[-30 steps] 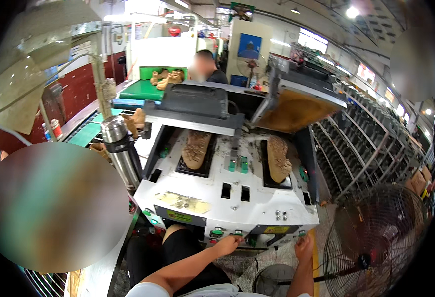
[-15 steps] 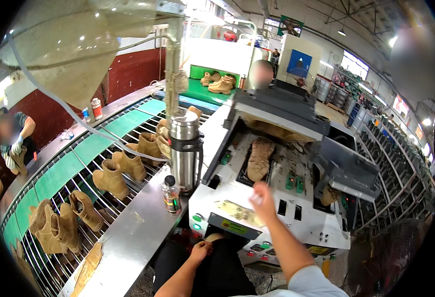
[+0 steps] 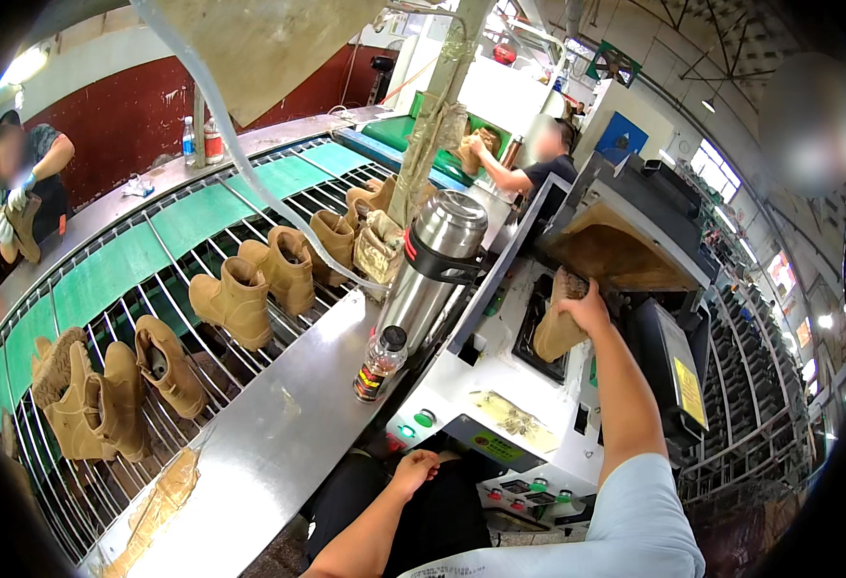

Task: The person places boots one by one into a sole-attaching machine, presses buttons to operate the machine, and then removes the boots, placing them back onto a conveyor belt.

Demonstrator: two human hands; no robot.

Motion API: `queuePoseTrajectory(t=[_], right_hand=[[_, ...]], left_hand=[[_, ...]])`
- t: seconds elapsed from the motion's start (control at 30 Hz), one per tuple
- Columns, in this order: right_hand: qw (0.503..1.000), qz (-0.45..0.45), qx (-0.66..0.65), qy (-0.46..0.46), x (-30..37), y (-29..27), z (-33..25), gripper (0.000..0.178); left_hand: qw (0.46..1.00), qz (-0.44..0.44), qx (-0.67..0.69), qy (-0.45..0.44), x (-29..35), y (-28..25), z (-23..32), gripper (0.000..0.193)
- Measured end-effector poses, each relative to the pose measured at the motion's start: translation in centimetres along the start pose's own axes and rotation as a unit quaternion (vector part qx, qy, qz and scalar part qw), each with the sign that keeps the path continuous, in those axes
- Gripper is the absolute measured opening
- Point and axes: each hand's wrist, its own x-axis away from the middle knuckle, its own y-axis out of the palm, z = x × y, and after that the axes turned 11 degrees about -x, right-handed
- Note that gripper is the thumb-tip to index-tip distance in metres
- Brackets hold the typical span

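My right hand [image 3: 586, 306] grips a tan boot [image 3: 557, 337], its fingers wrapped round the treaded sole end. The boot is tilted over the dark recess [image 3: 529, 356] in the white top of a machine [image 3: 452, 390]. Above it, the machine's hinged lid [image 3: 625, 231] stands raised, with a brown lining underneath. Over my lap rests my left hand [image 3: 415, 472], its fingers curled closed and nothing showing in them. Green and red buttons [image 3: 425, 418] sit on the machine's front, near that hand.
Several tan boots [image 3: 232, 303] stand on a wire-rod conveyor [image 3: 201, 390] to my left. A steel flask [image 3: 432, 270] and a small bottle [image 3: 380, 364] stand on the metal ledge [image 3: 278, 433]. One co-worker [image 3: 33, 183] handles a boot at far left, another [image 3: 548, 169] beyond the machine.
My right hand has moved farther forward and right and taken hold of the boot, lifting and tilting it from where it lay sole up. The machine's lid stands higher. My left hand stays over my lap.
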Motion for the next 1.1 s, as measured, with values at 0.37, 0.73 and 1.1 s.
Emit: queuePoseTrajectory(t=[0.37, 0.73, 1.1], right_hand=[[0.903, 0.25, -0.312, -0.157, 17.1, 4.5, 12.1, 0.058], [0.71, -0.378, -0.577, -0.139, 37.5, 5.1, -4.8, 0.07], [0.751, -0.527, -0.181, -0.354, 43.4, 7.9, -6.6, 0.048]], left_hand=[[0.995, -0.075, 0.026, 0.055, 0.1, 0.9, 0.7, 0.025], [0.914, -0.131, 0.207, 0.323, 17.8, -5.6, 10.6, 0.081], [0.716, 0.396, 0.323, 0.475, 47.8, -21.7, -3.2, 0.078]])
